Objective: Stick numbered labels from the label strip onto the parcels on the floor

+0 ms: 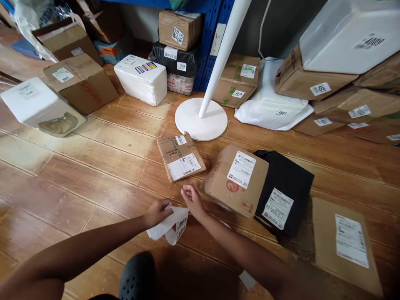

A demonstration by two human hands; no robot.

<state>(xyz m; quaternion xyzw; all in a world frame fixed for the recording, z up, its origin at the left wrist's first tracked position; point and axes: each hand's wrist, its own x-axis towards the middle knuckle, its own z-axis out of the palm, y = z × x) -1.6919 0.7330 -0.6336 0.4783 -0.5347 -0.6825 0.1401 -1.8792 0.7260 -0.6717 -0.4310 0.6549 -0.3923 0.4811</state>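
Note:
My left hand (158,212) is closed on a strip of white labels (179,227) that curls down below it, with printed numbers and barcodes on its right end. Just right of the strip, my right hand (193,201) is raised with its fingers bent together; whether something small is pinched there I cannot make out. Ahead of both hands a flat cardboard parcel (176,156) lies on the floor, bearing two labels. Beside my right hand sits a brown carton (215,171) with a large white label. A black plastic parcel (295,179) leans against that carton's right side.
Another carton (325,237) lies at the lower right. A white pole's round base (187,118) stands beyond the parcels. White foam boxes (150,87) and cartons (90,89) line the left back; stacked cartons (296,81) fill the right back. My dark clog (137,275) is at the bottom.

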